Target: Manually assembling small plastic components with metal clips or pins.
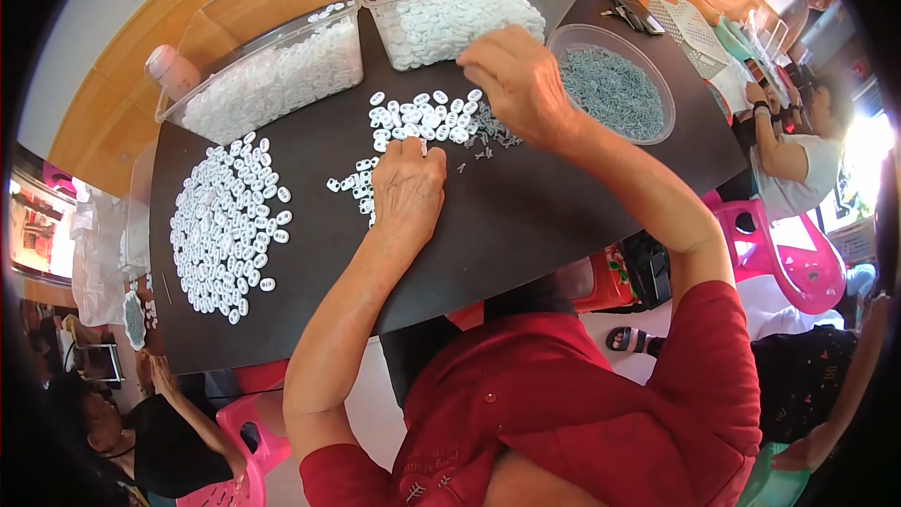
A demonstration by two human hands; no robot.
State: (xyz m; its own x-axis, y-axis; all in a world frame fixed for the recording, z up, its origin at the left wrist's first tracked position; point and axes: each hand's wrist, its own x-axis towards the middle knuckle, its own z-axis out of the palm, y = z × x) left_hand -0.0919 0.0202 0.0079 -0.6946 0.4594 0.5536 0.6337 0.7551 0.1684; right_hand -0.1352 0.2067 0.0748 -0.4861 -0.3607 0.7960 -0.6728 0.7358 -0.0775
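Seemingly finished, left of left hand (410, 186): heaped two-hole ovals (225, 230). Remaining, beyond its curled fingers: loose ovals (429, 119), grey screws (494, 129). Bunched right hand (518, 80); cannot tell either pinch.

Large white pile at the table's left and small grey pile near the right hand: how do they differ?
The large white pile has oval pieces with dark marks; the small grey pile has thin, screw-like ones. The white pile spreads far wider than the grey pile. The white pile stands apart, while the grey pile adjoins the middle white cluster. Both lie loose on the dark table.
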